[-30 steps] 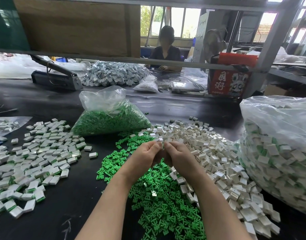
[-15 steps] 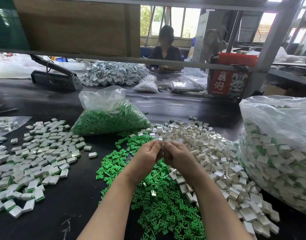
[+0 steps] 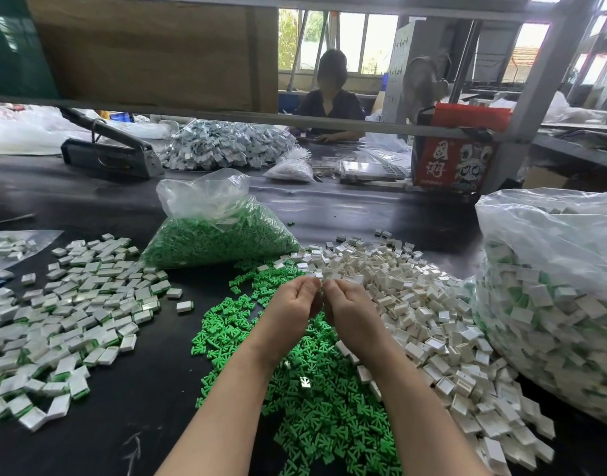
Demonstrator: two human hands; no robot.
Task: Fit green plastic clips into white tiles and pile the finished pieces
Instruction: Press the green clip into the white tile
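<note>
Both hands, left hand point(image 3: 296, 300) and right hand point(image 3: 346, 305), pinch something tiny together; it could slip into the clips point(image 3: 315, 400).

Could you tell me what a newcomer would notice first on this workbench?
Probably the bright loose green clips spread mid-table under both forearms, with the left hand and right hand meeting fingertip to fingertip above them. White tiles heap to the right; finished pieces lie left.
</note>
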